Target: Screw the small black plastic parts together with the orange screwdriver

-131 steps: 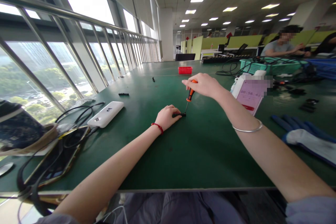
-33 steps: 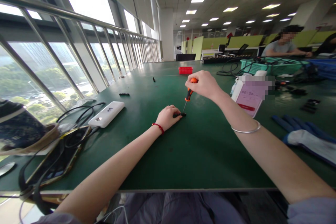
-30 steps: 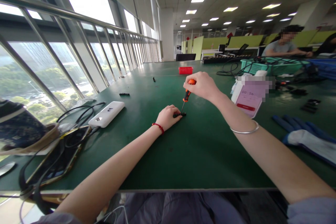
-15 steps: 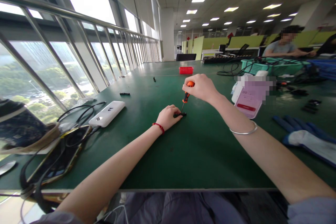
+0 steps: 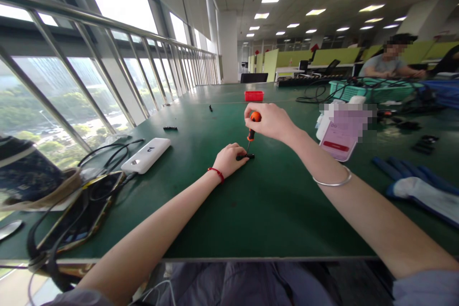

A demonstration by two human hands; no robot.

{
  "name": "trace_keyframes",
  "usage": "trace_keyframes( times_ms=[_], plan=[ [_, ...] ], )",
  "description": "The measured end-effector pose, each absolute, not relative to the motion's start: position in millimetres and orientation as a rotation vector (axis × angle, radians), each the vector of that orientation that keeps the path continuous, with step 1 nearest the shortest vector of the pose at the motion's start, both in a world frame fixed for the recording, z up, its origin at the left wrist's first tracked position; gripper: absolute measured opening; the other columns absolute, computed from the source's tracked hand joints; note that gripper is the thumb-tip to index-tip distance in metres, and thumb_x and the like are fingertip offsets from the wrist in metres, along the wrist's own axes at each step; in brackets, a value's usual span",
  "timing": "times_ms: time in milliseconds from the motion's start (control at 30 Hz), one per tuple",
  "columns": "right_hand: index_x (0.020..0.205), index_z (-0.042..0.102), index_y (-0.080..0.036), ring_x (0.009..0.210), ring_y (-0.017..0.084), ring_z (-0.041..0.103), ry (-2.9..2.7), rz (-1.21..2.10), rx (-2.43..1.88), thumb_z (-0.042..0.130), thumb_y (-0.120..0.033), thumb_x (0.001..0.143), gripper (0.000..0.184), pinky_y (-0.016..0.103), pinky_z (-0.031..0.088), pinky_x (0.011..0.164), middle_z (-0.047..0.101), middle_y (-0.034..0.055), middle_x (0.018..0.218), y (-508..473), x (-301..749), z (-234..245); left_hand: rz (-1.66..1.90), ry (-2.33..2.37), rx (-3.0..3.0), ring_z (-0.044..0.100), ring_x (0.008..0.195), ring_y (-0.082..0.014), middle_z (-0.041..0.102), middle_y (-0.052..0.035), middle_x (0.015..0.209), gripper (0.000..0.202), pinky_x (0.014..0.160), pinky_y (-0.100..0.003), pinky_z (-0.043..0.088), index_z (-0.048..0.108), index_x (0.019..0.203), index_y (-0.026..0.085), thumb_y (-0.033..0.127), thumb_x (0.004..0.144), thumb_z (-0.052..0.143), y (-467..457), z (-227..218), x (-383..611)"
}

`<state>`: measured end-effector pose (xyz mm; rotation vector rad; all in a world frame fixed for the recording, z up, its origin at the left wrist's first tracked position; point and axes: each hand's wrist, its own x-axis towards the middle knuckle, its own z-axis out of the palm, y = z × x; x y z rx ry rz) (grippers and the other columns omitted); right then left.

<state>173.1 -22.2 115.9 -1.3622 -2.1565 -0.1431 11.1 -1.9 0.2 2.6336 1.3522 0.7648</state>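
An orange-and-black screwdriver [image 5: 252, 126] stands almost upright, its handle in the fingers of my right hand [image 5: 271, 118]. Its thin shaft points down at a small black part [image 5: 249, 156] on the green table. My left hand [image 5: 230, 158] pinches that part from the left and holds it against the tabletop. The fingers partly cover the black part, and whether the screwdriver tip sits in it is too small to tell.
Left of my hands lie a white power bank [image 5: 147, 155], a phone with cables [image 5: 84, 213] and a black strip [image 5: 170, 128]. Farther back is a red box [image 5: 254, 96]. Rightward are a propped phone [image 5: 339, 136], gloves [image 5: 426, 191] and a green basket [image 5: 373, 92]; a person sits beyond.
My right hand has shifted slightly left and its fingers have loosened around the handle; the screwdriver is more upright. My left hand and the black part have stayed in place.
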Motion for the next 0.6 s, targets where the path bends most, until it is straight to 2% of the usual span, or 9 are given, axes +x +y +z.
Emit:
trace_keyframes(
  times_ms=[100,233,300,367,467,600],
  plan=[
    [0.094,0.058,-0.025,0.064,0.015,0.052,-2.15,-0.16,-1.375,0.053,-0.036,0.072,0.025,0.024,0.028,0.054,0.064,-0.0011,0.076,-22.9,171.3,114.9,0.757,1.353,2.633,0.056,0.085,-0.0185,0.061,-0.0032,0.087,0.015,0.074,-0.029,0.046,0.065,0.081,0.018,0.029,0.078,0.056,-2.1,0.6,11.2],
    [0.077,0.06,-0.022,0.063,0.015,0.052,-2.152,-0.165,-1.4,0.044,-0.046,0.08,0.029,0.025,0.029,0.054,0.063,0.0011,0.072,-22.3,170.0,114.0,0.765,1.344,2.638,0.056,0.085,-0.0188,0.061,-0.0033,0.087,0.014,0.074,-0.029,0.046,0.066,0.082,0.018,0.029,0.078,0.056,-1.7,0.1,11.3],
    [0.076,0.06,-0.022,0.064,0.016,0.052,-2.144,-0.171,-1.407,0.044,-0.044,0.08,0.027,0.025,0.029,0.055,0.063,0.0011,0.07,-22.4,169.9,114.0,0.766,1.34,2.639,0.056,0.084,-0.0188,0.061,-0.0033,0.087,0.014,0.074,-0.029,0.046,0.066,0.082,0.018,0.028,0.078,0.057,-1.5,-0.3,11.3],
    [0.083,0.06,-0.023,0.065,0.016,0.052,-2.141,-0.181,-1.4,0.05,-0.038,0.076,0.019,0.025,0.029,0.055,0.063,0.0001,0.073,-22.8,169.9,114.0,0.765,1.342,2.639,0.056,0.084,-0.0189,0.061,-0.0034,0.087,0.014,0.073,-0.029,0.046,0.066,0.081,0.018,0.028,0.077,0.057,-1.3,-0.3,11.4],
    [0.092,0.058,-0.024,0.064,0.016,0.052,-2.153,-0.192,-1.389,0.053,-0.038,0.073,0.024,0.025,0.029,0.055,0.064,-0.0001,0.076,-22.7,169.8,113.5,0.762,1.348,2.642,0.056,0.084,-0.0189,0.061,-0.0034,0.087,0.013,0.073,-0.03,0.046,0.066,0.081,0.018,0.028,0.077,0.057,-1.4,0.2,11.7],
    [0.076,0.06,-0.022,0.065,0.016,0.052,-2.148,-0.179,-1.399,0.044,-0.05,0.08,0.032,0.025,0.029,0.055,0.062,0.0016,0.07,-21.1,170.0,112.7,0.756,1.354,2.641,0.056,0.084,-0.0189,0.061,-0.0033,0.086,0.013,0.073,-0.029,0.046,0.065,0.081,0.018,0.027,0.077,0.057,-1.7,0.8,12.0]
  ],
)
